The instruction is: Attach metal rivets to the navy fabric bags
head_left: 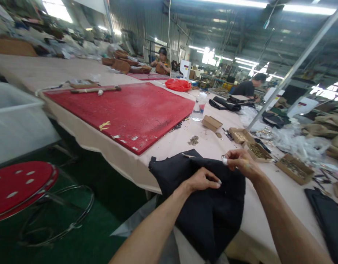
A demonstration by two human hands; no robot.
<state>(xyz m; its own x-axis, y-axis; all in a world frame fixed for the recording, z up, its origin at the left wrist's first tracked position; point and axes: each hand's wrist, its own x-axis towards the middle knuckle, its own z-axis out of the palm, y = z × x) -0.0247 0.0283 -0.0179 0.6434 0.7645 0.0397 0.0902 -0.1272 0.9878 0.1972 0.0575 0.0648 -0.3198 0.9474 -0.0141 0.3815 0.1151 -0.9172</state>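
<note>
A piece of black fabric (196,216), possibly part of a bag, hangs over the table's near edge, with its upper part lying in folds on top. My left hand (203,179) is closed on the fabric, thumb and fingertips pinched together near its middle. Just above the cloth, my right hand (241,163) pinches a small metal ring (223,157) between thumb and forefinger. White wrapping covers some fingertips. Beyond the fabric lies a small pile of similar metal rings (193,140).
A red board (125,110) bears a hammer (94,90). Right of it stand a water bottle (197,110), a small cardboard box (212,123) and several boxes of metal fittings (294,168). A red stool (23,183) and white bin (17,128) stand left. Two people work farther back.
</note>
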